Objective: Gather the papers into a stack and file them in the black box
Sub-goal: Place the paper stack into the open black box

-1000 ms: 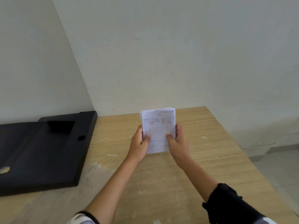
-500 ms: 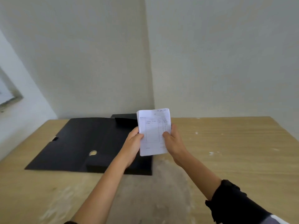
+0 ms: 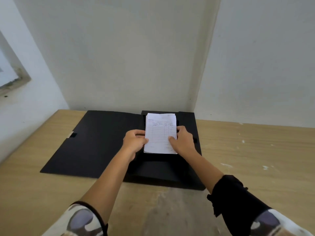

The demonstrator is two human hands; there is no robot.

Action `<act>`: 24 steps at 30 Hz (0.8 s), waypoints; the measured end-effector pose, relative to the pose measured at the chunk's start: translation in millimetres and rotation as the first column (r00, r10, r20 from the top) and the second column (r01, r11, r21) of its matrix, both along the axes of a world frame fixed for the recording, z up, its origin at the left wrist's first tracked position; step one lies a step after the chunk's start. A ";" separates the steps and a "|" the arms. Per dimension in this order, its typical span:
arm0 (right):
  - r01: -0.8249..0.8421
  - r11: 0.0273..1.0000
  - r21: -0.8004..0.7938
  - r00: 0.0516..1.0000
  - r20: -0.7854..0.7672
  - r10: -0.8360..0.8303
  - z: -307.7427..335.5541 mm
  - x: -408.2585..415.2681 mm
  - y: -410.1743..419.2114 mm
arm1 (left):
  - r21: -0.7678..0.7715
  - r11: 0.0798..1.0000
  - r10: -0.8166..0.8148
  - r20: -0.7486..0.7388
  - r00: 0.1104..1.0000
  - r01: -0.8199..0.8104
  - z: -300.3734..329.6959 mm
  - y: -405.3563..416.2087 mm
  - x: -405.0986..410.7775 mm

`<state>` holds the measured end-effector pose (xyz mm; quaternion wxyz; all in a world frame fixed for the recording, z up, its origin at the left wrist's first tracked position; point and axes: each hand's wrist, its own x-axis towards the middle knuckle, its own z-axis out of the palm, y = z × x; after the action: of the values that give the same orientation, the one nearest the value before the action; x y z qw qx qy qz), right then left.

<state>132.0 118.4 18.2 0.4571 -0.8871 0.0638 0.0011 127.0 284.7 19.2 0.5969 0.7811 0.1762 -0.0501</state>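
Observation:
A stack of white ruled papers (image 3: pixel 160 133) with handwriting near the top is held over the tray half of the black box (image 3: pixel 170 169). My left hand (image 3: pixel 134 142) grips the stack's left edge. My right hand (image 3: pixel 183 142) grips its right edge, thumb on the top sheet. The box lies open on the wooden table (image 3: pixel 255 159), its flat lid (image 3: pixel 95 143) folded out to the left. Whether the stack touches the box floor cannot be told.
Pale walls meet in a corner right behind the box. A window frame (image 3: pixel 15 77) is set into the left wall. The table top runs on to the right of the box, with white specks and a worn grey patch (image 3: pixel 167 212) near me.
Both hands carried the paper stack leftward from over the bare table to over the open box. My view swung left, bringing the box to the middle.

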 end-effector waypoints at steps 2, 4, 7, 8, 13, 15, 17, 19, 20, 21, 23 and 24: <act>-0.017 0.994 -0.106 1.000 0.008 0.018 -2.9 3.4 -0.2 | 0.020 0.999 0.038 -0.018 0.999 -0.038 -8.6 6.7 9.6; 0.003 0.980 -0.197 0.999 0.054 0.007 -6.0 3.8 -8.0 | 0.050 0.997 0.068 -0.032 0.997 -0.066 -15.3 10.4 17.7; 0.064 0.958 -0.279 0.988 0.151 -0.022 -13.1 -1.8 -26.5 | 0.084 0.994 0.070 -0.050 0.996 -0.066 -23.5 7.7 24.8; 0.085 0.944 -0.317 0.984 0.174 -0.030 -17.1 -5.5 -32.4 | 0.093 0.994 0.061 -0.047 0.997 -0.057 -26.7 3.8 26.0; 0.093 0.883 -0.461 0.978 0.207 0.005 -32.6 -23.7 -45.9 | 0.220 0.976 -0.011 0.090 0.996 -0.009 -33.3 -31.1 24.2; 0.066 0.909 -0.412 0.981 0.192 0.016 -33.8 -25.2 -45.8 | 0.275 0.961 -0.047 0.127 0.991 0.010 -35.0 -48.9 24.0; 0.049 0.920 -0.389 0.981 0.190 0.028 -34.0 -25.1 -44.6 | 0.313 0.949 -0.076 0.130 0.989 0.032 -37.7 -64.5 24.3; 0.030 0.914 -0.405 0.981 0.189 0.052 -34.6 -25.2 -43.5 | 0.357 0.933 -0.103 0.126 0.987 0.052 -40.6 -75.4 24.9; 0.026 0.920 -0.391 0.981 0.187 0.052 -34.8 -25.0 -43.5 | 0.377 0.924 -0.115 0.125 0.985 0.060 -41.6 -79.0 25.4; 0.028 0.929 -0.368 0.982 0.185 0.044 -35.0 -24.9 -43.5 | 0.396 0.915 -0.127 0.123 0.984 0.069 -42.0 -81.5 26.1; 0.032 0.922 -0.385 0.979 0.196 0.047 -36.5 -24.8 -43.6 | 0.435 0.896 -0.156 0.112 0.981 0.093 -43.0 -84.2 27.7; 0.034 0.915 -0.403 0.978 0.201 0.052 -37.4 -24.7 -43.9 | 0.456 0.884 -0.172 0.106 0.979 0.106 -43.5 -85.0 28.3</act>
<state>107.3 74.5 -19.1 0.2680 -0.9579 0.0105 -0.1024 155.3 199.7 -24.3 0.4069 0.9097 0.0831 0.0052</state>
